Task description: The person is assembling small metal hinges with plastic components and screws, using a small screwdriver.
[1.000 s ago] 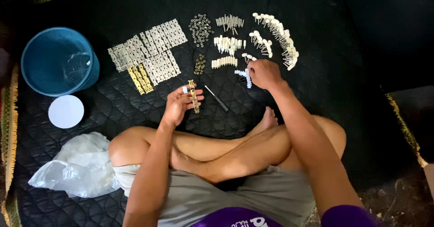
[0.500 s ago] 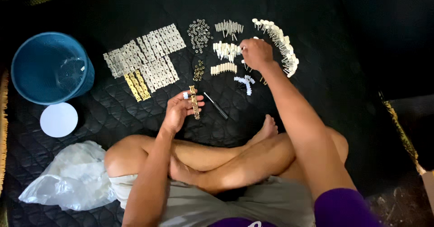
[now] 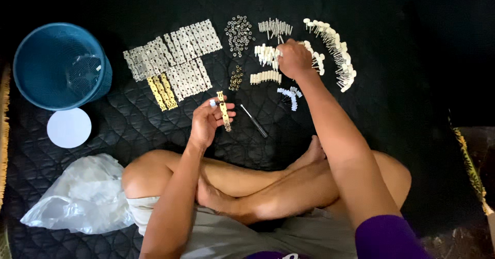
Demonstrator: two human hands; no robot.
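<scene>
We grip a gold strip (image 3: 224,111) in our left hand (image 3: 209,122) at centre frame, right hand (image 3: 294,59) closed over white pegs (image 3: 267,55) at upper centre.

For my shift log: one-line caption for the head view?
Left hand holds a gold metal strip; right hand reaches into white plastic pegs.

Crumpled clear plastic bag (image 3: 82,197) (lower left, on quilt)

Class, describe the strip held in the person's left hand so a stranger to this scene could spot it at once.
Start at the blue bucket on the black quilted mat, then look right, past the rows of pale flat strips. The left hand holds up one narrow gold strip. Unlike the few gold strips lying on the mat, it is lifted and alone.
</scene>
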